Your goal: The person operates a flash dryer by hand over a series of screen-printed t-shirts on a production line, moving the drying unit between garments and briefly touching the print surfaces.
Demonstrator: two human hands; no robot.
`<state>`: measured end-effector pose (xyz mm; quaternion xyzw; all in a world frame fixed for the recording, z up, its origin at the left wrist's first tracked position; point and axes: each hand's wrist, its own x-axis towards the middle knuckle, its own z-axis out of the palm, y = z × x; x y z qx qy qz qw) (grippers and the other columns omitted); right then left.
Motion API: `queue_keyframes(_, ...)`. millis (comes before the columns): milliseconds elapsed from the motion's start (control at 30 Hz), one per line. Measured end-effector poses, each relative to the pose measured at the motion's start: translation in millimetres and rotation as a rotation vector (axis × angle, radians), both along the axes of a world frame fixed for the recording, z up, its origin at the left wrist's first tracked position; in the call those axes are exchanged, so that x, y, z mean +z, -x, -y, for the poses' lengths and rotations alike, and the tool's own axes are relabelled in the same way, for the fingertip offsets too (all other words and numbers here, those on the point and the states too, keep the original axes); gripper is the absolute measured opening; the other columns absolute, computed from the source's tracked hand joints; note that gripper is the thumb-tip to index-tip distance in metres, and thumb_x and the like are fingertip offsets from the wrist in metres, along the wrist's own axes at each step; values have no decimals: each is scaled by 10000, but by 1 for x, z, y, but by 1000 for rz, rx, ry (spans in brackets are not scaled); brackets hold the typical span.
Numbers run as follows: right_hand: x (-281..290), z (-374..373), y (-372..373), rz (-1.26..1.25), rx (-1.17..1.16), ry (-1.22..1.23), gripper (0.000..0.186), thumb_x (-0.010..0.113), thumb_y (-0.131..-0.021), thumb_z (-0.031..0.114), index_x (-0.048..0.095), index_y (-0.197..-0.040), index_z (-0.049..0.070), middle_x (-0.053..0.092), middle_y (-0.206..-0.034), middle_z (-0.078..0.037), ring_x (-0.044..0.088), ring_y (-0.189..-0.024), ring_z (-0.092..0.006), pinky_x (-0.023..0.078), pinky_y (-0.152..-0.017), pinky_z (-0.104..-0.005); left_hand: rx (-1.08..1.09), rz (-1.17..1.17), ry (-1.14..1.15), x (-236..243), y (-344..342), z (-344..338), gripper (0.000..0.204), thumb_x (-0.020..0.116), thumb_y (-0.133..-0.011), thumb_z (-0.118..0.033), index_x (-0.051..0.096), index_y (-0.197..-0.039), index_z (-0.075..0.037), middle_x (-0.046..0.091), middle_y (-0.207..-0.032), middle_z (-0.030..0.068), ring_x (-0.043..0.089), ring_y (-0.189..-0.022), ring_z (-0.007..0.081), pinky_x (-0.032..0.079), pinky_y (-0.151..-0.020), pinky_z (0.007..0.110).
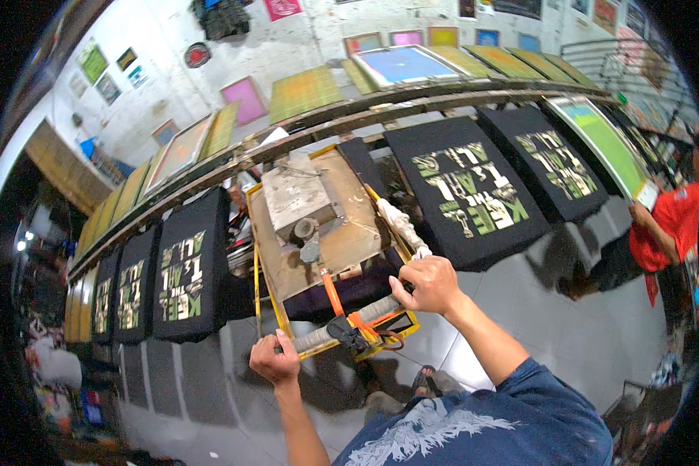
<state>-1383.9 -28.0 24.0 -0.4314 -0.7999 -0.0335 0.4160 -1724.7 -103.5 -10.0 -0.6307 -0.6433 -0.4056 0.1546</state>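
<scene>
Both ends of a tape-wrapped handlebar (pixel 315 339) are in my grip. My left hand (pixel 276 357) is closed round its left end, and my right hand (pixel 429 285) is closed round the right end. The bar belongs to a yellow-framed machine with a flat metal plate (pixel 353 202) and a grey metal box (pixel 295 194) on top. An orange strap or hose (pixel 332 291) runs from the plate toward the bar, where dark cord is bundled. White cloth (pixel 398 223) wraps part of the frame beside my right hand. The machine hides most of the dark fabric beneath it.
Black printed shirts lie on boards both sides: one to the right (pixel 466 186), one to the left (pixel 186 268). Behind runs a long rail (pixel 318 140) with screen frames (pixel 408 64). At far right, a person in a red shirt (pixel 668 233) holds a green screen frame (pixel 604 140).
</scene>
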Motion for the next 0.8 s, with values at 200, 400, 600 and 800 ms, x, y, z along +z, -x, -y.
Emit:
queue_keyframes(200, -3, 4, 4, 17, -53, 7, 328, 746, -838, 240, 554, -600, 121, 561, -564, -71, 608, -502, -266, 490, -498, -407, -25, 6, -50, 2, 4, -9, 308, 653, -810, -107, 450, -582, -66, 470, -557, 146, 511, -517, 368, 376, -506, 455)
queue_keyframes(400, -4, 14, 1, 49, -87, 52, 316, 764, -825, 238, 556, -612, 135, 556, -588, -52, 608, -544, -262, 482, -521, -399, -82, 45, -48, 6, 1, -7, 334, 633, -822, -76, 400, -584, -64, 429, -550, 152, 458, -494, 367, 344, -494, 465)
queue_keyframes(600, 0, 38, -7, 43, -43, 74, 266, 735, -765, 131, 523, -612, 84, 501, -563, -94, 530, -484, -310, 436, -496, -407, -133, 35, -33, 14, -3, 7, 302, 663, -758, -83, 431, -566, -106, 444, -530, 90, 469, -468, 299, 348, -481, 408)
queue_keyframes(800, -7, 37, -43, 150, -87, 56, 265, 664, -806, 76, 468, -630, 54, 433, -567, -127, 468, -490, -331, 346, -494, -431, -198, 140, -27, 22, -33, 4, 339, 707, -770, -117, 446, -554, -105, 452, -522, 78, 465, -447, 275, 339, -467, 397)
